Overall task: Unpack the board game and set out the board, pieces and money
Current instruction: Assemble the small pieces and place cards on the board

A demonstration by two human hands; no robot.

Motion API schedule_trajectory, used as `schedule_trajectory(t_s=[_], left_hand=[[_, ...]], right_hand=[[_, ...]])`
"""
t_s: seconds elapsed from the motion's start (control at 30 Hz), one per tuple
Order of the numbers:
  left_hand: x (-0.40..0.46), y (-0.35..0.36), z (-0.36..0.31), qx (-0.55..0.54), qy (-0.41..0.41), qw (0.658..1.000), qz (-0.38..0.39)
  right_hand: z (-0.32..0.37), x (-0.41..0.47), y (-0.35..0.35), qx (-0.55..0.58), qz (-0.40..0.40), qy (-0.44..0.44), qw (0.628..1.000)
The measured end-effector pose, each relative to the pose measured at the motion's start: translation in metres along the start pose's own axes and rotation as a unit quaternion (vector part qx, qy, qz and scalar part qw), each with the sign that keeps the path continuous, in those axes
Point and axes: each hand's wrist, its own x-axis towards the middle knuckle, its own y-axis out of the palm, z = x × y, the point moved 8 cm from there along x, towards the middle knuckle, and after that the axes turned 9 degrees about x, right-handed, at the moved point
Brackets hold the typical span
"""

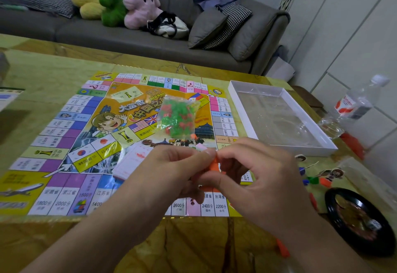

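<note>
My left hand [171,165] and right hand [253,171] pinched an orange piece [213,164] together, fingers curled. Beyond them lay what looked like a bag of houses [177,118].

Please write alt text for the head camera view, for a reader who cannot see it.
Two bare hands, left and right, pinch a small orange plastic piece above a colourful paper game board on a yellowish table. A clear bag of green and red pieces lies on the board.

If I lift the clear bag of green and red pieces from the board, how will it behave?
The bag probably sags and shifts, since its small loose pieces fill thin clear plastic. It looks light. The glossy film may slip, so pinching its top edge seems safer.
</note>
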Motion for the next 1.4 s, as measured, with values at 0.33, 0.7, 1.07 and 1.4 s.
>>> schedule_trajectory(t_s=[0.33, 0.7, 1.07, 1.4], left_hand=[[0.001, 0.001, 0.007, -0.036, -0.049, 0.998, 0.009], [-0.004, 0.010, -0.003, -0.076, 0.009, 0.994, 0.077], [-0.003, 0.012, -0.003, -0.142, -0.007, 0.983, 0.115], [-0.007, 0.009, -0.010, -0.059, 0.013, 0.985, 0.159]], right_hand=[[-0.013, -0.001, 0.004, 0.088, -0.009, 0.062, 0.994], [-0.007, 0.001, 0.001, 0.070, -0.002, 0.048, 0.996], [-0.007, -0.001, -0.007, 0.109, -0.007, 0.082, 0.991], [-0.013, -0.002, -0.008, 0.136, 0.019, 0.088, 0.987]])
